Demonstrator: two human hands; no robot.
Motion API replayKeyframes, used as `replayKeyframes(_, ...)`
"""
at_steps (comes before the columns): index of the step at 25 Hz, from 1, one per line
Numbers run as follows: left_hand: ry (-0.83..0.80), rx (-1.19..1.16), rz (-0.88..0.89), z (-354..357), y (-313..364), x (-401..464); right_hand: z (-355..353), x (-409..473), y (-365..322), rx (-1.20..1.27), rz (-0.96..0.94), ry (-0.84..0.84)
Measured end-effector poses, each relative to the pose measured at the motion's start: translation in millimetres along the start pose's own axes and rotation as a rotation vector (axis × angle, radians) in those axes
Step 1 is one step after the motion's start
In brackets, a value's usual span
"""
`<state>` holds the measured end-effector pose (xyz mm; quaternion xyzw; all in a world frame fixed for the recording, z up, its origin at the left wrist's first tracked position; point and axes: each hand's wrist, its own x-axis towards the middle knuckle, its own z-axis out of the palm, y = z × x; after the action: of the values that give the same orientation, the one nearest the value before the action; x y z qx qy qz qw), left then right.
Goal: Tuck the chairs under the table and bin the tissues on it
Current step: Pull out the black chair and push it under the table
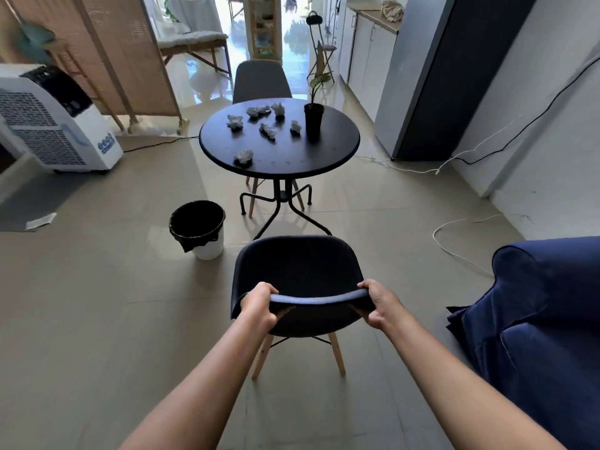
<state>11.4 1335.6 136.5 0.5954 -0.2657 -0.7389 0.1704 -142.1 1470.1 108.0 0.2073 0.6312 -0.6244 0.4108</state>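
Both hands grip the top edge of the near chair's [297, 274] backrest: the left hand [258, 308] is clenched around its left corner, the right hand [378, 305] around its right corner, fingers curled under the rim and thumbs on top. This dark chair stands on the tiled floor with its seat facing the round black table [337, 157], and the front of the seat is just short of the table's metal legs, not under the tabletop. Its pale wooden legs show below the shell.

A second dark chair [262, 81] sits at the far side of the table, its backrest rising above the far rim and its wooden legs visible beneath the tabletop.

Seven crumpled white tissues lie on the table: one near the front edge [243, 156], one at the left [234, 122], one in the middle [268, 130], two close together toward the back [258, 111] [278, 109], and one [295, 126] just beside a black pot holding a small plant [314, 116].

A white bin [197, 228] lined with a black bag stands on the floor to the left of the near chair, apart from the table's base.
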Motion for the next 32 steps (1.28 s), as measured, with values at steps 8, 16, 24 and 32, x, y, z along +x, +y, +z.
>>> replayKeyframes(8,0.032,-0.008,0.031,55,31,43,21,51,-60,-0.024,-0.021,-0.058)
replayKeyframes(16,0.000,-0.037,0.034,93,81,96,64,103,-106,0.021,-0.060,-0.082)
replayKeyframes(24,-0.025,0.009,0.046,114,123,136,104,136,-136,0.021,-0.059,-0.064)
replayKeyframes(32,-0.040,0.006,0.033,131,142,148,122,151,-158,0.014,-0.057,-0.042)
